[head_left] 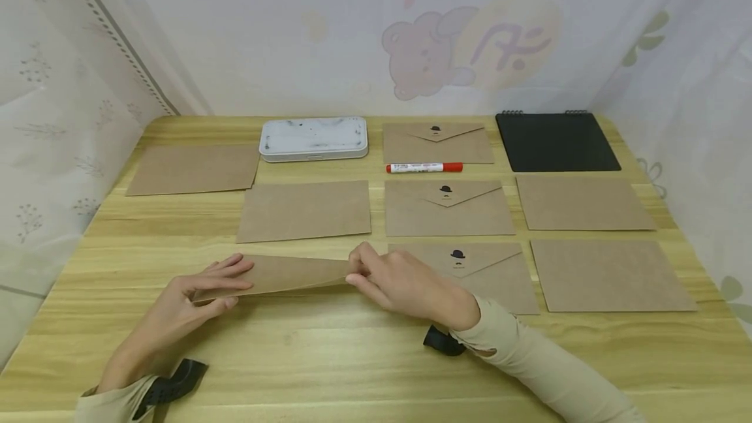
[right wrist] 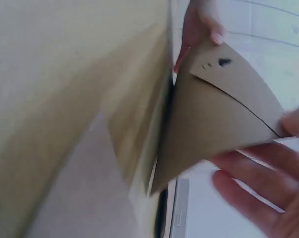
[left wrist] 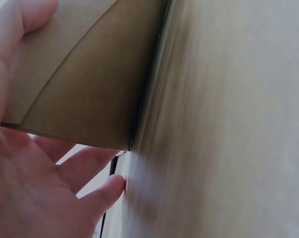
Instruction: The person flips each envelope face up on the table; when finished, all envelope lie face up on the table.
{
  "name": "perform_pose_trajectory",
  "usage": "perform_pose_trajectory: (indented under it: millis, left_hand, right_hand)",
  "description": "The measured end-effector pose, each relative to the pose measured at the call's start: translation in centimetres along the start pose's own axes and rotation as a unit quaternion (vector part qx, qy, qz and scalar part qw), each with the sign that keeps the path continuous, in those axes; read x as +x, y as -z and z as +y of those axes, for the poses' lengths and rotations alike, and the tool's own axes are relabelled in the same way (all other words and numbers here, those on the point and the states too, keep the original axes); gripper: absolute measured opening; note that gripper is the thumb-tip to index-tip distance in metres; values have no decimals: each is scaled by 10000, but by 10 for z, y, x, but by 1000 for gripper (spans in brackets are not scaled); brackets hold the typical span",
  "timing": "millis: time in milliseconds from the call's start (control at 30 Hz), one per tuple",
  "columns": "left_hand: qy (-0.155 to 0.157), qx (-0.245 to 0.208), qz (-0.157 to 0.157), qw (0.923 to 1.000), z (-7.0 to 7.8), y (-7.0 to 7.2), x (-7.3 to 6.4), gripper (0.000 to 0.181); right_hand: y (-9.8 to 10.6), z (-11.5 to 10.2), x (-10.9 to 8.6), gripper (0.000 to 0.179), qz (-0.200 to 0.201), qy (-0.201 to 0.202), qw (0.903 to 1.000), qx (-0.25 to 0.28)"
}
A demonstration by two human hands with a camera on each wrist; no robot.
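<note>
The tilted brown envelope [head_left: 282, 274] is between my hands, on my side of the white case [head_left: 314, 138] on the bench [head_left: 305, 364], its long axis spanning hand to hand: my left hand [head_left: 189, 294] grips one short end, my right hand [head_left: 408, 282] pinches the other; neither is nearer.

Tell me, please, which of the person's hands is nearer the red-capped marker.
Right. In the head view, the right hand is almost directly below the red-capped marker; the left hand is below and far to the marker's left.
</note>
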State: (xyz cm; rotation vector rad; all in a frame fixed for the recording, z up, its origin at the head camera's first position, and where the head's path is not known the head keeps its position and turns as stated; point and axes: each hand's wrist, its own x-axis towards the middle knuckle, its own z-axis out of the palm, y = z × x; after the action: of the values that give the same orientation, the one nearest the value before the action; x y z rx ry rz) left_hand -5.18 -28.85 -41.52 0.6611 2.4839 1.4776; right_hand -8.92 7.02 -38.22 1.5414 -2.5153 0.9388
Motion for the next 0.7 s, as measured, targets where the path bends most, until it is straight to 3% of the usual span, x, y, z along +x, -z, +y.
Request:
perform_pose_trajectory:
  millis: [133,333,433,700]
  left_hand:
    - [79,3,61,10000,0,1,0,30]
    - [78,-20,180,9998,1,1,2,27]
    - [10,-65,182,9998,0,1,2,28]
    - [-157,-250,238,9993,1,-1,2,30]
  right_hand:
    - [-4,-1,1,30,623,890,9902,-882]
    - [-5,0,3,23,883,1611,9732,-1385]
    - [-5,1,4,23,904,1667,9692,-1572]
    - [-4,1,4,24,1160,1300,9734,-1489]
